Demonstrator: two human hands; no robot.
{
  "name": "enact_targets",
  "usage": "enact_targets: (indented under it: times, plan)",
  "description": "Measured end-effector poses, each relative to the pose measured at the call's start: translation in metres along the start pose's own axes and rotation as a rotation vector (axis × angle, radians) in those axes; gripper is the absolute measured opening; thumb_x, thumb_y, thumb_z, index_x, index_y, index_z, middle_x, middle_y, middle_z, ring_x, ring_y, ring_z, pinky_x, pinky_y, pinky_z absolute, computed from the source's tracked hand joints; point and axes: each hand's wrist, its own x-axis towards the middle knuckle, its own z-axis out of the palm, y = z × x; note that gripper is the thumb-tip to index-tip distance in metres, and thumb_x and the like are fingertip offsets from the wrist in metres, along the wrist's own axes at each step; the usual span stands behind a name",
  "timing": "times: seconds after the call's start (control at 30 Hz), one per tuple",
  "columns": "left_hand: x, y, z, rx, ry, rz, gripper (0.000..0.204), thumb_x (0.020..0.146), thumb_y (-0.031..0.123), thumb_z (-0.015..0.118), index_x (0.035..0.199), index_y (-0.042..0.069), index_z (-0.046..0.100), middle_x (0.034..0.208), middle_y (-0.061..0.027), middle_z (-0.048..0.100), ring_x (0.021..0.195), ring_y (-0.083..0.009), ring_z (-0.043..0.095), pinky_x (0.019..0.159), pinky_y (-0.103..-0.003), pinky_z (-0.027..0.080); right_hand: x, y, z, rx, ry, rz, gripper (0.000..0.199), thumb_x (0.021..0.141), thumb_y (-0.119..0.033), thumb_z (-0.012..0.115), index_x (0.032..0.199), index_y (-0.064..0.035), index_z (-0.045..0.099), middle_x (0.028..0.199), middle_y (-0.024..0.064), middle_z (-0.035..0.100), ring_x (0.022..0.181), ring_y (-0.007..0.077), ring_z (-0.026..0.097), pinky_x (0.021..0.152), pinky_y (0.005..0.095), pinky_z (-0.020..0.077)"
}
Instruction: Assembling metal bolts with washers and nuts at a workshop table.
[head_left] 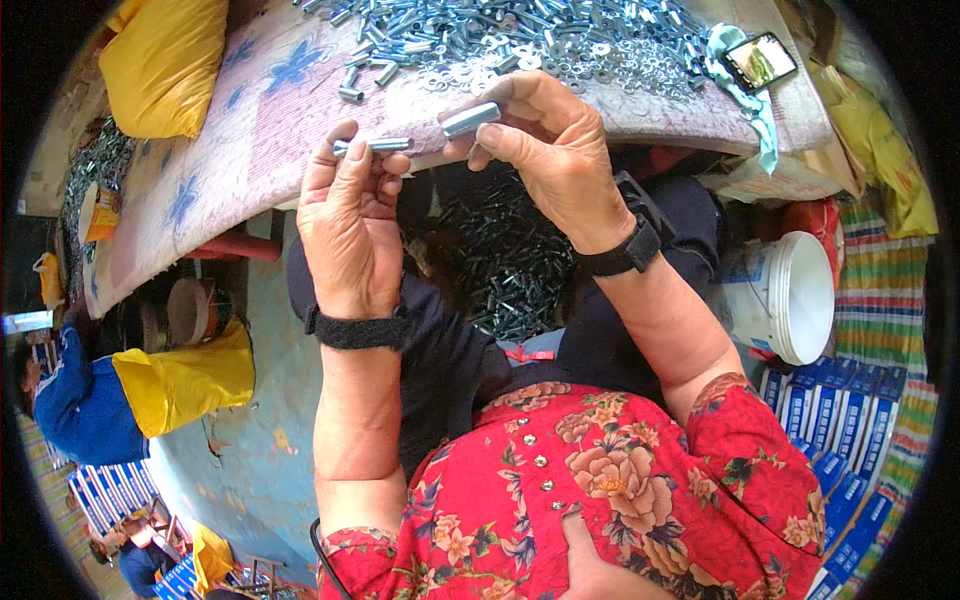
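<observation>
My left hand (352, 225) pinches a slim shiny metal rod (388, 144) between thumb and fingers. In my right hand (565, 150) is a thicker metal sleeve (470, 121), gripped between thumb and fingertips and tilted slightly. The rod and the sleeve are apart, their ends facing each other over the near edge of a cloth-covered table (270, 150). Beyond my hands a heap of metal sleeves (420, 35) lies on the cloth. Loose flat washers (590, 68) are spread along the heap's near side.
Dark metal pieces (510, 260) are piled below the table edge, between my legs. A phone (758, 62) rests on a pale green cloth (730, 50). A white bucket (805, 298) and blue boxes (840, 420) stand at right. At left are a yellow sack (165, 65) and a person in blue (90, 410).
</observation>
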Motion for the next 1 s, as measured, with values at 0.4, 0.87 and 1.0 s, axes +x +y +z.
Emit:
enact_targets:
  times: [0.4,0.87,1.0]
  plan:
    - [-0.022,-0.002,0.019,0.028,-0.013,0.104,0.027,0.081,0.005,0.056,0.106,0.001,0.048,0.079,-0.0054,0.058,0.066,-0.0127,0.056,0.058,-0.020,0.043,-0.018,-0.004,0.025,0.039,0.096,-0.099,0.018,0.075,0.005,0.058,0.091,-0.0007,0.051,0.087,0.0131,0.061,0.074,0.0176,0.061,0.061,0.0242,0.0490]
    - [-0.041,-0.033,0.009,0.450,-0.083,0.135,0.018,0.080,0.012,0.061,0.093,0.000,0.063,0.070,-0.0017,0.059,0.056,-0.0049,0.049,0.049,-0.016,0.036,-0.027,-0.003,0.003,-0.316,0.046,0.268,0.020,0.079,-0.017,0.063,0.069,-0.0025,0.052,0.056,-0.0015,0.055,0.055,0.0007,0.048,0.046,0.0179,0.0383]
    - [-0.033,-0.035,-0.001,0.579,-0.154,-0.054,0.017,0.080,0.008,0.061,0.095,0.001,0.063,0.073,-0.0024,0.059,0.056,-0.0054,0.050,0.049,-0.016,0.039,-0.021,0.008,-0.011,-0.485,-0.014,0.209,0.024,0.078,-0.020,0.064,0.068,-0.0019,0.053,0.054,0.0015,0.054,0.053,0.0036,0.048,0.044,0.0214,0.0384]
